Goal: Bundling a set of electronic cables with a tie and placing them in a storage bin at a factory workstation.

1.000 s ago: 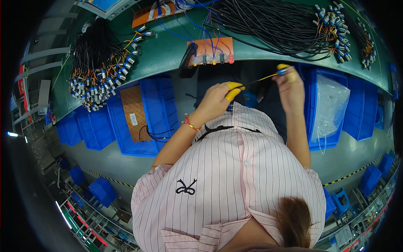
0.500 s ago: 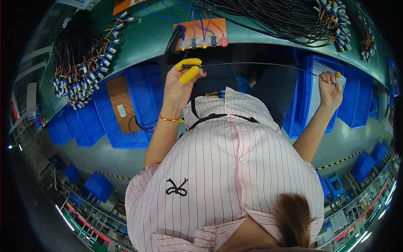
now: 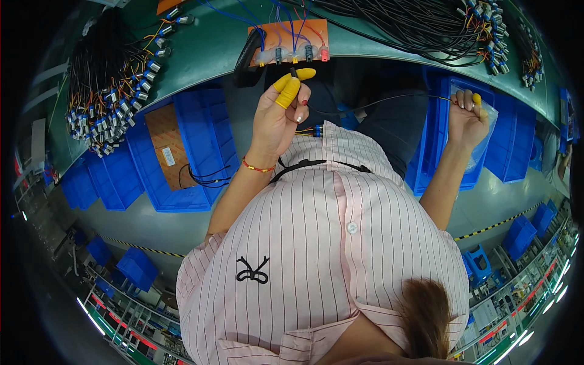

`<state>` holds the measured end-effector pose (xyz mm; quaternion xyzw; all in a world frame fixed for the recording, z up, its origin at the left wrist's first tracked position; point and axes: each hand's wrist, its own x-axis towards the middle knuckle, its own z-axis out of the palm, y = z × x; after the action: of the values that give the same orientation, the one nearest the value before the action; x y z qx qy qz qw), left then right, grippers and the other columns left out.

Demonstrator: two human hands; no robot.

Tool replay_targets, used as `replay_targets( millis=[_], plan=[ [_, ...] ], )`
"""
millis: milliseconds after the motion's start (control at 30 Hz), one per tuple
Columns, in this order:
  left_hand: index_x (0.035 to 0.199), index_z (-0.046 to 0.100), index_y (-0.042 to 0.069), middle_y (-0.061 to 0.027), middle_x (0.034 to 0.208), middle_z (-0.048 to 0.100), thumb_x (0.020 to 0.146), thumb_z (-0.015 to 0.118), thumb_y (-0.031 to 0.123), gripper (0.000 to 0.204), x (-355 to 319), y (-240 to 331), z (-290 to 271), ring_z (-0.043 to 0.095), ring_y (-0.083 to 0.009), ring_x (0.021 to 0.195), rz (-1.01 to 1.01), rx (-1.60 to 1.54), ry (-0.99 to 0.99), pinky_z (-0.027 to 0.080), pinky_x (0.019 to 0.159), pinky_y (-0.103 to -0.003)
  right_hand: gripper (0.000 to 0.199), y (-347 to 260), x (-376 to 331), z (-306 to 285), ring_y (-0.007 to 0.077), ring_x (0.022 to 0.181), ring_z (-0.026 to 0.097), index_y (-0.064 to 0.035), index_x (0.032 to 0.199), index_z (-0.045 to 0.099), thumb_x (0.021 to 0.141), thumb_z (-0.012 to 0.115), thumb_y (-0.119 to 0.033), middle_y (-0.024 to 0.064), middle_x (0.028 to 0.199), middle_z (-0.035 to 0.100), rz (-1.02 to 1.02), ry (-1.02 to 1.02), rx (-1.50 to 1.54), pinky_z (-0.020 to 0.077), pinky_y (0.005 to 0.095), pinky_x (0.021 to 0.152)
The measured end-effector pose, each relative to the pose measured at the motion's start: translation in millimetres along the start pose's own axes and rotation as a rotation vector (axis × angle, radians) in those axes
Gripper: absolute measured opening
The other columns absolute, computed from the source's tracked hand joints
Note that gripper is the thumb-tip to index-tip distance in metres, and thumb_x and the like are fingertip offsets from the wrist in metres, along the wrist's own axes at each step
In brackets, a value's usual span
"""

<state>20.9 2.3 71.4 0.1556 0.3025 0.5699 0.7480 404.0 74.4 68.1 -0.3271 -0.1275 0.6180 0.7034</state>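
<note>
The left hand (image 3: 278, 115) pinches a plug (image 3: 293, 72); the right (image 3: 468, 118) curls closed round its cable (image 3: 395, 98), likely light, bendy, best gripped by the plug.

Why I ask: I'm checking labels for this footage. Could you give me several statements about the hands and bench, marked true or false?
1. The left hand grips a small black piece near the orange board. True.
2. The right hand is empty. False: it holds a thin cable.
3. Yellow finger covers are on both hands. True.
4. The bench is bright red. False: it is green.
5. Black cable bundles lie on both sides of the orange board. True.
</note>
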Motion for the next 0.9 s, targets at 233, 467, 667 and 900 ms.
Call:
replay_targets(
  millis=[233,467,667,900],
  plan=[
    [0.122,0.054,-0.005,0.0007,0.079,0.047,0.104,0.042,0.016,0.030,7,0,-1,0.033,-0.0021,0.057,-0.025,-0.026,0.006,0.031,0.055,-0.018,0.013,14,2,20,0.0173,0.070,0.033,-0.0020,0.074,0.053,0.068,0.053,-0.013,0.0053,0.070,0.037,0.029,-0.112,-0.062,0.0292,0.0315,0.073],
    [0.108,0.050,-0.002,0.0004,0.078,0.042,0.102,0.040,0.015,0.020,10,3,1,0.033,-0.0025,0.055,-0.142,-0.427,-0.064,0.032,0.053,-0.018,0.011,14,4,21,0.0178,0.070,0.032,-0.0033,0.071,0.048,0.069,0.051,-0.014,0.0060,0.071,0.036,0.059,-0.103,-0.061,0.0290,0.0324,0.072],
    [0.101,0.046,-0.002,-0.0011,0.076,0.040,0.101,0.040,0.010,0.014,11,5,6,0.034,-0.0032,0.054,-0.214,-0.776,-0.053,0.034,0.051,-0.017,0.012,15,6,21,0.0180,0.070,0.032,-0.0026,0.073,0.048,0.070,0.051,-0.014,0.0062,0.071,0.036,0.090,-0.118,-0.038,0.0293,0.0325,0.073],
    [0.104,0.049,-0.003,-0.0027,0.077,0.044,0.102,0.041,0.013,0.018,17,4,1,0.035,-0.0032,0.054,-0.148,-0.570,-0.042,0.034,0.049,-0.017,0.010,21,10,22,0.0181,0.069,0.031,-0.0032,0.071,0.046,0.069,0.051,-0.012,0.0061,0.069,0.035,0.088,-0.142,-0.001,0.0288,0.0326,0.072]
  ],
)
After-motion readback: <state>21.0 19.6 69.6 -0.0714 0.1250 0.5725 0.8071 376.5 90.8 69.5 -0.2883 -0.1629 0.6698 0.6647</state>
